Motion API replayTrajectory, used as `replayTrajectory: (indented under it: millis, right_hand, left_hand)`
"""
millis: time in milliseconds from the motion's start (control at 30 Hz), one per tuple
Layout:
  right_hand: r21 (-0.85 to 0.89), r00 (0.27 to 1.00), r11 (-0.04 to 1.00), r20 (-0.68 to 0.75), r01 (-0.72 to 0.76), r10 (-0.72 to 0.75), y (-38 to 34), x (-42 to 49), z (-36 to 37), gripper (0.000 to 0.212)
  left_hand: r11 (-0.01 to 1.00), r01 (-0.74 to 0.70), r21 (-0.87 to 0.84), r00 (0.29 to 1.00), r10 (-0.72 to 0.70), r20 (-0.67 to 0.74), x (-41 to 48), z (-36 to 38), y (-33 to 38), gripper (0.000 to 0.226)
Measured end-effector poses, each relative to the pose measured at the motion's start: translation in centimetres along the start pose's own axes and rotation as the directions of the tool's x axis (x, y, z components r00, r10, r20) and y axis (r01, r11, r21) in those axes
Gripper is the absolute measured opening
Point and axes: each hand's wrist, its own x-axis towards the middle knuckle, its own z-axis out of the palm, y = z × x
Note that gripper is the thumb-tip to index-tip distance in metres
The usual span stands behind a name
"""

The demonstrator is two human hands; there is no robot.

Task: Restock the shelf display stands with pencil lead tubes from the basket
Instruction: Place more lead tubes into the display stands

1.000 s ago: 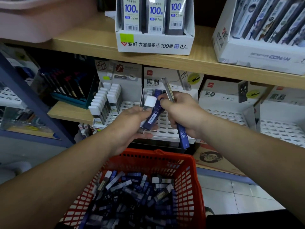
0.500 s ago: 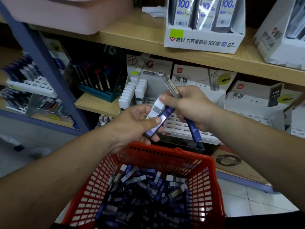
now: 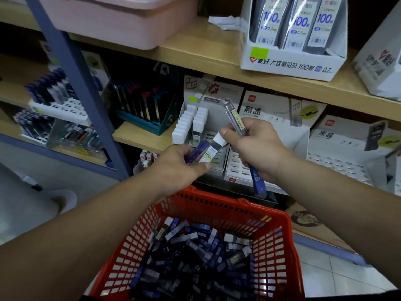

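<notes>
Left grip (image 3: 180,165) curls round a blue tube (image 3: 198,152) and white-capped tube (image 3: 211,149); right grip (image 3: 260,148) pinches that cap, clutching a grey tube (image 3: 235,119).

Red basket (image 3: 269,246) heaped with blue lead tubes (image 3: 195,257) — slotted stands (image 3: 236,168) beyond.

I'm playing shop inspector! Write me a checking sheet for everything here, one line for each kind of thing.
Surface: wooden shelf, two levels in view.
Job's things: red basket holding many lead tubes; left display stand partly filled with white-capped tubes; middle display stand with bare slots.
Clutter: pink tub, box of 100-lead packs and crumpled paper on the upper level.
Grippers: left hand grips a tube with a white cap and a blue tube; right hand grips a grey tube and a long blue tube.
Cables: nothing seen.
Surroundings: blue shelf post, tiled floor.
</notes>
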Motion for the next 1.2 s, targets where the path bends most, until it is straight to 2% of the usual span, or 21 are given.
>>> replayTrajectory:
  millis: [67, 133, 200, 267, 367, 467, 567, 733, 1000, 1100, 1200]
  right_hand:
    - [0.004, 0.999, 0.999, 0.003, 0.035, -0.035, 0.0, 0.1, 0.6, 0.009]
    - [-0.015, 0.996, 0.997, 0.031, 0.080, -0.080, -0.2, 0.3, 1.1, 0.007]
    - [-0.092, 0.986, 0.982, 0.055, 0.162, -0.157, -0.3, 0.6, 1.4, 0.013]
    - [-0.154, 0.972, 0.959, 0.032, 0.236, -0.234, -0.5, 1.1, 1.9, 0.016]
    - [-0.182, 0.954, 0.943, -0.065, 0.278, -0.293, -0.1, 2.4, 2.7, 0.031]
    - [-0.266, 0.945, 0.923, -0.095, 0.279, -0.314, 0.8, 3.5, 3.7, 0.030]
    - [-0.273, 0.944, 0.919, -0.085, 0.285, -0.318, 1.3, 4.2, 4.8, 0.027]
    - [-0.319, 0.942, 0.901, -0.063, 0.294, -0.329, 1.6, 4.7, 5.6, 0.025]
    - [-0.571, 0.916, 0.749, 0.010, 0.335, -0.402, 2.3, 4.4, 5.0, 0.035]
    - [-0.554, 0.928, 0.769, 0.017, 0.318, -0.372, 2.3, 4.5, 5.0, 0.023]
    - [-0.441, 0.947, 0.840, 0.083, 0.315, -0.311, 1.8, 4.7, 4.8, 0.007]
  left_hand:
    - [0.999, -0.041, -0.001, 0.999, 0.041, -0.009, 0.2, -0.1, -0.6, 0.026]
    - [0.998, -0.034, -0.045, 0.999, 0.033, -0.033, 0.7, -0.4, -1.0, 0.027]
    - [0.996, -0.009, -0.086, 0.999, 0.006, -0.033, 0.9, -0.7, -1.0, 0.023]
    - [0.995, 0.038, -0.089, 0.998, -0.041, -0.040, 1.3, -1.0, -0.9, 0.019]
    - [0.976, 0.182, -0.120, 0.983, -0.185, -0.012, 1.9, -1.5, -0.9, 0.017]
    - [0.936, 0.265, -0.233, 0.964, -0.259, 0.056, 2.1, -1.8, -0.9, 0.004]
    - [0.937, 0.278, -0.211, 0.960, -0.261, 0.105, 2.1, -1.8, -1.7, 0.011]
    - [0.968, 0.223, -0.112, 0.975, -0.221, 0.029, 2.2, -2.7, -2.9, 0.011]
    - [0.969, 0.202, -0.142, 0.978, -0.206, -0.011, 2.0, -3.2, -2.8, 0.008]
    - [0.964, 0.206, -0.168, 0.977, -0.211, -0.011, 1.9, -3.0, -2.6, 0.011]
    - [0.940, 0.231, -0.251, 0.972, -0.231, 0.029, 1.9, -2.7, -2.1, 0.020]
